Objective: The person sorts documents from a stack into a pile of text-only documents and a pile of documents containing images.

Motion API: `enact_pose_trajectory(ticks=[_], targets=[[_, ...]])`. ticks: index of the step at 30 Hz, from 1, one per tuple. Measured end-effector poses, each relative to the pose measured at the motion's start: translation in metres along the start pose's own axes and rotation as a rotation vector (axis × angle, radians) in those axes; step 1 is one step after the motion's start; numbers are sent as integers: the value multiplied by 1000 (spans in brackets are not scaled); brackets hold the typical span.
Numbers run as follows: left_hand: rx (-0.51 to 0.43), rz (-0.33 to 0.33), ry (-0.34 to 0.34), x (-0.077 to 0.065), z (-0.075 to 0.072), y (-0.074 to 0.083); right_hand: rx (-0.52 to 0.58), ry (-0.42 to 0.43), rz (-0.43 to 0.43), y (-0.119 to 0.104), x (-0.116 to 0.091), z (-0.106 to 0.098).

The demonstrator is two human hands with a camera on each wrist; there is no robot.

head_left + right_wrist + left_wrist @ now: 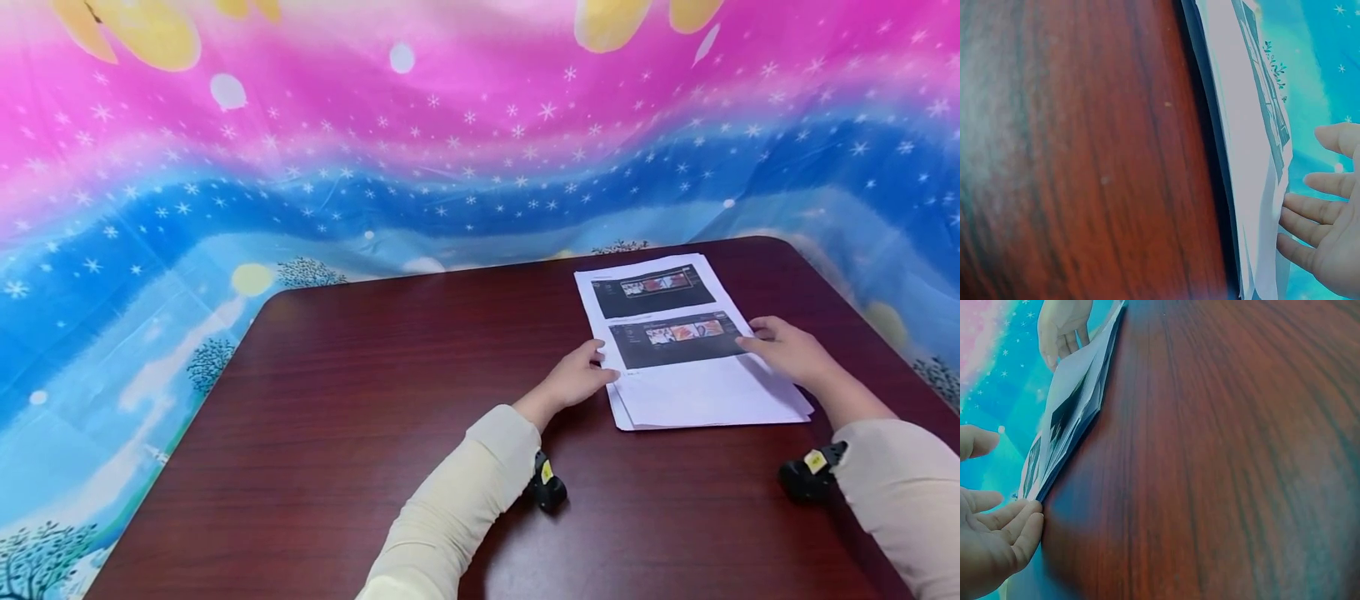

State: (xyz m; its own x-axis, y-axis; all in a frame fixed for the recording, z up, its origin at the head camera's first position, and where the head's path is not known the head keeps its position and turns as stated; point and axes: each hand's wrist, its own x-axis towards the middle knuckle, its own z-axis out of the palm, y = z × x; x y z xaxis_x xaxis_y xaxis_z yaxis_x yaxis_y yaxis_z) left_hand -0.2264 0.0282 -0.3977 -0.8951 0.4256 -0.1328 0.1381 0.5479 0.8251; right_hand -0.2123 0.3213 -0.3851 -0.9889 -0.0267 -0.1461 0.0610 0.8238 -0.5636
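A stack of printed paper sheets (697, 392) lies on the table, its edges slightly uneven. The top sheet bears two dark printed screenshots with small colour pictures. My left hand (573, 379) is at the stack's left edge; in the left wrist view its fingertips touch the sheets' side (1060, 450), with the thumb held apart. At the opposite edge is my right hand (791, 350), its fingers fairly straight. The right wrist view shows those fingers (1313, 209) against the side of the paper (1241, 137), thumb raised away from it.
The dark red wood-grain table (360, 400) has rounded far corners. Behind it hangs a pink and blue cloth (465, 125) with snowflakes and trees. A small black camera (550, 487) sits at the left wrist, another black camera (810, 475) at the right.
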Motion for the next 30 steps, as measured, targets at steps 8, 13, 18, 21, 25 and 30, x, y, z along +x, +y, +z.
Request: enact_pose_trajectory(ticks=[8, 13, 18, 21, 25, 30], targets=[[-186, -90, 57, 3, 2, -2, 20, 9, -2, 1, -2, 0], [-389, -168, 69, 6, 1, 1, 26, 15, 3, 0, -2, 1], [-524, -251, 112, 8, 1, 5, 21, 15, 9, -1, -2, 1], [-602, -298, 129, 10, 1, 6, 20, 13, 10, -2, -2, 2], [-708, -367, 147, 11, 1, 7, 19, 12, 14, -1, -2, 3], [-813, -418, 181, 13, 3, 6, 11, 14, 18, 0, -1, 4]])
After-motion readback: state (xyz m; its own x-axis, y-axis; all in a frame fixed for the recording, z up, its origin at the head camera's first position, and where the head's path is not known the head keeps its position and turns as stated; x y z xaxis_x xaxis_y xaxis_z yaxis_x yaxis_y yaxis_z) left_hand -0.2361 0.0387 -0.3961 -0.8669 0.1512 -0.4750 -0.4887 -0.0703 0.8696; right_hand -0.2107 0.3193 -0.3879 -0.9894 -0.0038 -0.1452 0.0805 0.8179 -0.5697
